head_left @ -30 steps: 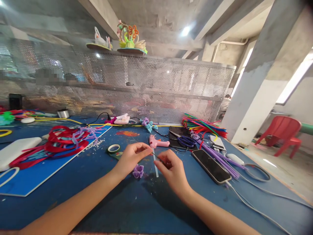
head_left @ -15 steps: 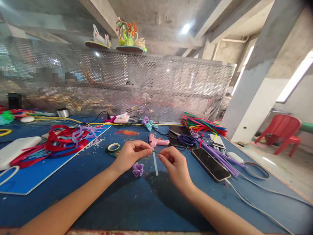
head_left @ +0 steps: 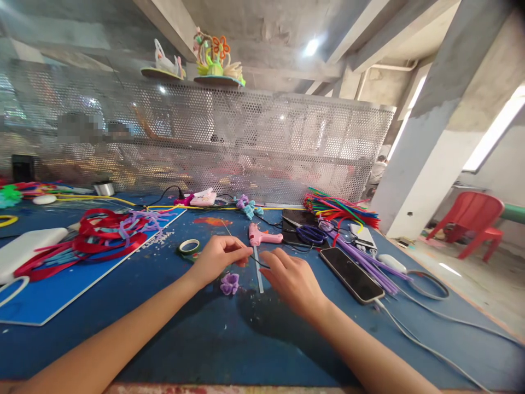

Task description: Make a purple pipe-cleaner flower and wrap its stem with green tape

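Note:
My left hand is closed in a pinch on a thin wire, whose pale end sticks up past the knuckles. Between the hands runs a short thin dark strip; whether it is part of the wire or tape on it, I cannot tell. My right hand pinches the strip's other end, its fingertips partly hidden. Just below the left hand lies a purple fuzzy flower. A pink glue gun rests beyond the hands, its clear glue stick pointing toward me. A tape roll lies left of them.
Right of my hands are a phone on a cable, purple pipe cleaners and blue-handled scissors. Red ribbons lie on a blue board at left. A perforated metal screen stands behind the table.
The wire's pale end now points up beyond my left hand. My right hand has turned more palm-down and dropped slightly, with the dark strip still between the hands.

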Motion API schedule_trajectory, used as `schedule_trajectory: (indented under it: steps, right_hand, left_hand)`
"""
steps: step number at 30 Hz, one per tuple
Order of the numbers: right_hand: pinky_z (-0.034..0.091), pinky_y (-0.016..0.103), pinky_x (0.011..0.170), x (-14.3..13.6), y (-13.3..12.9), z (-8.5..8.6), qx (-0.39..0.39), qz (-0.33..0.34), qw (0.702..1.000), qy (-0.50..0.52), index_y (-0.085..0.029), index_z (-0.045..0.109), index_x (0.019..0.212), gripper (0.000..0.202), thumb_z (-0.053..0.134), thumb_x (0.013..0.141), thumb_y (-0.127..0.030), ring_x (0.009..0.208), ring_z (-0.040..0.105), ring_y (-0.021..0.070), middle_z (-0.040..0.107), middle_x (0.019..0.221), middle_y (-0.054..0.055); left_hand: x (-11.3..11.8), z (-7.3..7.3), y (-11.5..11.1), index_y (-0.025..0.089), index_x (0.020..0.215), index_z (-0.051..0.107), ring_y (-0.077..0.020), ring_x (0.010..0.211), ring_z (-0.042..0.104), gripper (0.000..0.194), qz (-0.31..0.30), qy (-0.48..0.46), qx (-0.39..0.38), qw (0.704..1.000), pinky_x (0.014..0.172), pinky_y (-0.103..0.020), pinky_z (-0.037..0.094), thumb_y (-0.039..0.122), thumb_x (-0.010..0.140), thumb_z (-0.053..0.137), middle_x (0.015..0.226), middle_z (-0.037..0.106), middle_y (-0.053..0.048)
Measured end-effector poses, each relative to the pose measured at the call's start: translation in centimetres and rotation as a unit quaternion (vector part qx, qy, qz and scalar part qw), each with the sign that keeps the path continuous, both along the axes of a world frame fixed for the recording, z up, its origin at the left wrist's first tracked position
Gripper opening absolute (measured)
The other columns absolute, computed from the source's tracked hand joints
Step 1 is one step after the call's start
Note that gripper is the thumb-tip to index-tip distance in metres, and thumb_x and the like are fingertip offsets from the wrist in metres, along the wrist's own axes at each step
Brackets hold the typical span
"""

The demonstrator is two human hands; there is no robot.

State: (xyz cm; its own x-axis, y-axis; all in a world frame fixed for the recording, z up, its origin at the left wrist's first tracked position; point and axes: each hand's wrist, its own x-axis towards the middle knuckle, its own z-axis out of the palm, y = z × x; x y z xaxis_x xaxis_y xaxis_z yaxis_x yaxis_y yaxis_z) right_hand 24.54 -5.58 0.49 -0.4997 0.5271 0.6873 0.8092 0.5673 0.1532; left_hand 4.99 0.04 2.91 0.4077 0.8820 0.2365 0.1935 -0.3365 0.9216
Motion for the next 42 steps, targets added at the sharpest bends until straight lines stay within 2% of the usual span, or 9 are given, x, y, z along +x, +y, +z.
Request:
schedule_trajectory:
  steps: [9,12,18,23,28,35,37,40,42]
  right_hand:
    - [0.038,0.024,0.055,0.4,-0.4,0.2,0.094,0.056,0.994,0.009,-0.015,0.062,0.075,0.025,0.044,0.091,-0.010,0.060,0.053,0.0117,0.059,0.068,0.003]
    - [0.040,0.022,0.056,0.0,-0.2,-0.1,-0.043,0.053,0.982,0.174,-0.015,0.062,0.073,0.024,0.048,0.092,-0.021,0.061,0.054,0.0115,0.056,0.070,0.003]
    - [0.032,0.020,0.039,-0.1,0.4,-0.2,-0.506,0.105,0.807,0.287,-0.014,0.064,0.080,0.036,0.041,0.093,-0.039,0.039,0.042,0.0076,0.054,0.057,-0.002]
    - [0.035,0.023,0.052,0.1,0.4,-0.3,-0.131,-0.020,0.981,0.142,-0.015,0.064,0.100,0.019,0.056,0.087,-0.026,0.061,0.056,0.0126,0.064,0.085,0.005]
    - [0.035,0.026,0.053,0.5,-0.4,0.5,0.140,0.012,0.990,-0.010,-0.015,0.064,0.086,0.020,0.045,0.091,-0.013,0.058,0.052,0.0118,0.063,0.070,0.003]
    - [0.034,0.024,0.050,-0.2,-0.5,0.4,-0.020,0.105,0.984,0.140,-0.015,0.064,0.090,0.021,0.043,0.092,-0.016,0.060,0.050,0.0115,0.061,0.073,0.004]
    - [0.034,0.022,0.048,-0.5,0.0,0.3,-0.232,0.114,0.909,0.326,-0.016,0.063,0.081,0.019,0.050,0.089,-0.026,0.055,0.046,0.0093,0.056,0.068,0.002]
    - [0.022,0.019,0.038,-0.5,0.7,0.3,-0.550,0.146,0.683,0.458,-0.016,0.058,0.073,0.025,0.061,0.078,-0.040,0.041,0.026,0.0041,0.043,0.058,-0.005]
    - [0.018,0.019,0.037,-0.4,0.9,0.3,-0.614,0.153,0.623,0.460,-0.016,0.056,0.073,0.028,0.060,0.077,-0.043,0.039,0.022,0.0033,0.041,0.058,-0.006]
  left_hand:
    - [0.6,-0.9,-0.3,0.012,0.067,0.065,-0.0096,0.052,0.056,0.028,-0.007,-0.100,-0.149,0.984,0.055,-0.021,0.048,0.038,0.069,0.074,0.059,0.063,0.000]
    - [0.6,-1.1,-0.7,0.014,0.069,0.068,-0.0106,0.055,0.058,0.023,0.002,-0.118,-0.061,0.991,0.058,-0.021,0.047,0.036,0.070,0.074,0.060,0.064,0.000]
    - [0.4,-0.7,-1.4,0.017,0.074,0.072,-0.0146,0.068,0.062,0.015,0.009,0.019,0.139,0.990,0.063,-0.021,0.047,0.032,0.076,0.068,0.075,0.071,-0.002]
    - [0.9,-0.8,-1.9,0.015,0.066,0.068,-0.0140,0.057,0.059,0.024,0.063,0.052,0.103,0.991,0.055,-0.022,0.045,0.037,0.077,0.066,0.060,0.066,-0.001]
    - [1.7,-0.5,-2.8,0.015,0.061,0.062,-0.0110,0.052,0.057,0.029,0.053,-0.064,-0.028,0.996,0.053,-0.020,0.046,0.039,0.074,0.069,0.055,0.062,0.001]
    - [1.3,-0.5,-2.0,0.014,0.067,0.063,-0.0111,0.052,0.059,0.026,0.008,-0.096,-0.103,0.990,0.057,-0.023,0.051,0.038,0.073,0.071,0.059,0.063,0.001]
    - [0.7,-0.5,-1.5,0.015,0.068,0.066,-0.0129,0.058,0.061,0.021,-0.015,-0.049,0.005,0.999,0.059,-0.023,0.050,0.034,0.076,0.069,0.062,0.065,-0.001]
    - [-0.3,-0.6,-1.0,0.018,0.075,0.071,-0.0155,0.074,0.065,0.010,-0.071,0.035,0.206,0.975,0.071,-0.024,0.050,0.027,0.078,0.067,0.075,0.072,-0.003]
    - [-0.5,-0.6,-1.0,0.019,0.077,0.072,-0.0159,0.078,0.066,0.010,-0.086,0.071,0.260,0.959,0.075,-0.024,0.049,0.026,0.080,0.065,0.079,0.073,-0.002]
